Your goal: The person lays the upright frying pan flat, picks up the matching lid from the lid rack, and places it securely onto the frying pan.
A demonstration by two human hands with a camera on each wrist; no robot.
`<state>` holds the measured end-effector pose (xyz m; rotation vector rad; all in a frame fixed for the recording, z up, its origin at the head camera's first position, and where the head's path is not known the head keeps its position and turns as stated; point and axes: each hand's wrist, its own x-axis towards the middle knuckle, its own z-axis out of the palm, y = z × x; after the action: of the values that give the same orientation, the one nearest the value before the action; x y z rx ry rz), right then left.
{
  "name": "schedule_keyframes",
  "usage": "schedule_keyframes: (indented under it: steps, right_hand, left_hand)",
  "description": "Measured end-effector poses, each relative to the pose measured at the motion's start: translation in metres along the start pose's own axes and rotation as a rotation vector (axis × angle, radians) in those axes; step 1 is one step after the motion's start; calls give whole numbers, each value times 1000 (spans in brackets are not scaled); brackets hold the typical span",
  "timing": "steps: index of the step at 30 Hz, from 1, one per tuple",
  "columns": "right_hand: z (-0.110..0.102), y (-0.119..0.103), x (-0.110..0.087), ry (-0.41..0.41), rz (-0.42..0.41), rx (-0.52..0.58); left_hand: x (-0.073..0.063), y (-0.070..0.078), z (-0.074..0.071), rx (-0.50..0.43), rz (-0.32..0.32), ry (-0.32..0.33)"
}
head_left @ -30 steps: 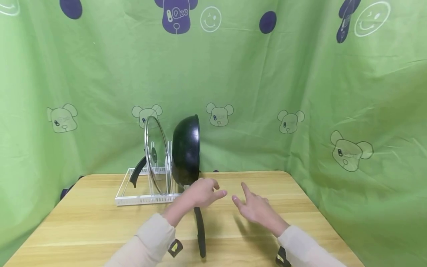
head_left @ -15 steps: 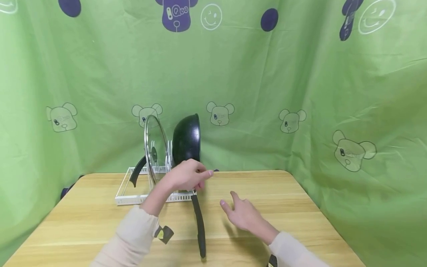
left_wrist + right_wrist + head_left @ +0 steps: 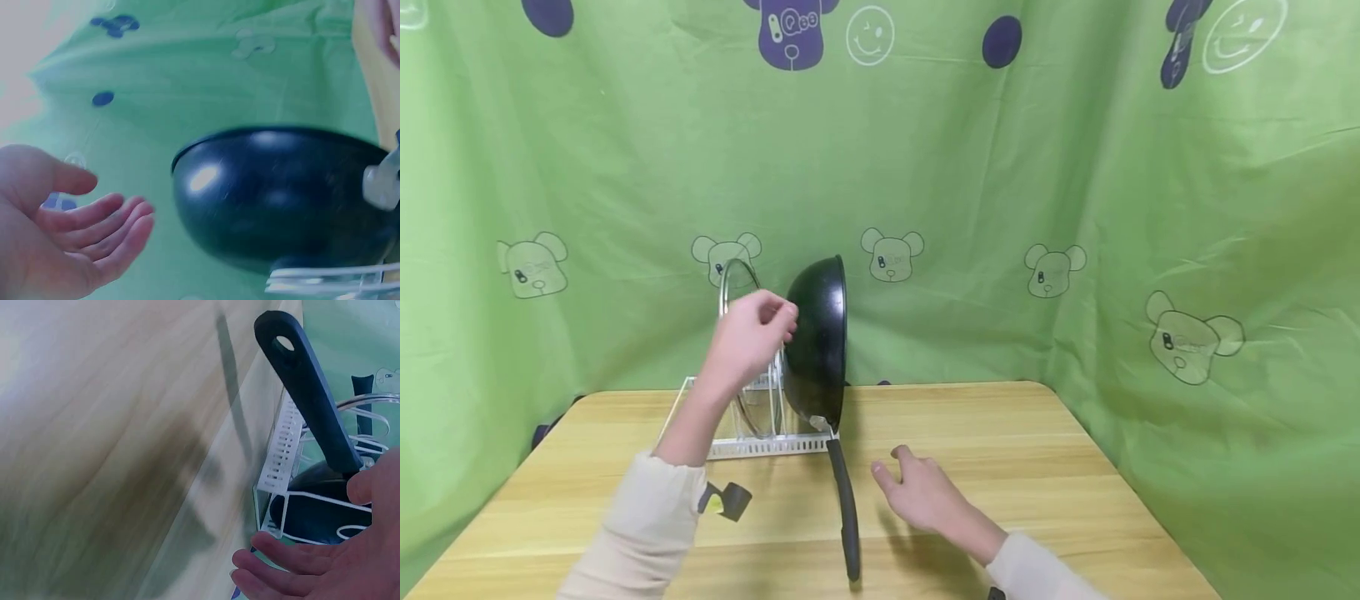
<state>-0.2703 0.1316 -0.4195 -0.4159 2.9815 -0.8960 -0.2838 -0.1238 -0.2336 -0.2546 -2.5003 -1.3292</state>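
A black wok [image 3: 822, 333] stands on its side in a white wire rack [image 3: 767, 447], its black handle [image 3: 847, 517] pointing towards me over the table. My left hand [image 3: 748, 337] is raised in front of a glass lid [image 3: 723, 292] and hides much of it. Its fingers are loosely bent and hold nothing; in the left wrist view a gap separates them from the wok's dark bowl. Low over the table, to the right of the wok handle, my right hand [image 3: 922, 493] has its thumb and forefinger spread with nothing between them.
The wooden table [image 3: 1000, 433] has a green patterned cloth [image 3: 955, 167] hanging behind it and at both sides. Another black handle [image 3: 363, 394] shows behind the rack in the right wrist view.
My left hand has risen and moved left, past the wok's bowl to the front of the lid. My right hand has come left and towards me, nearer the wok handle.
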Motion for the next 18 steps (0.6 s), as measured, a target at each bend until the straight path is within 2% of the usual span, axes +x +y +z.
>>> schedule_keyframes:
  steps: [2, 4, 9, 14, 18]
  right_hand:
    - [1, -1, 0, -6, -10, 18]
    - [2, -2, 0, -8, -18, 27]
    - [5, -5, -1, -17, -17, 72]
    - [8, -9, 0, -29, -23, 104]
    - [9, -12, 2, -37, -16, 124]
  left_hand:
    - [0, -3, -12, -37, -9, 81]
    - [0, -6, -24, -66, -27, 134]
    - [-1, -17, -49, -109, -93, 184]
    - [-1, -39, -62, -141, -157, 277]
    - [0, -63, -67, -126, -219, 337]
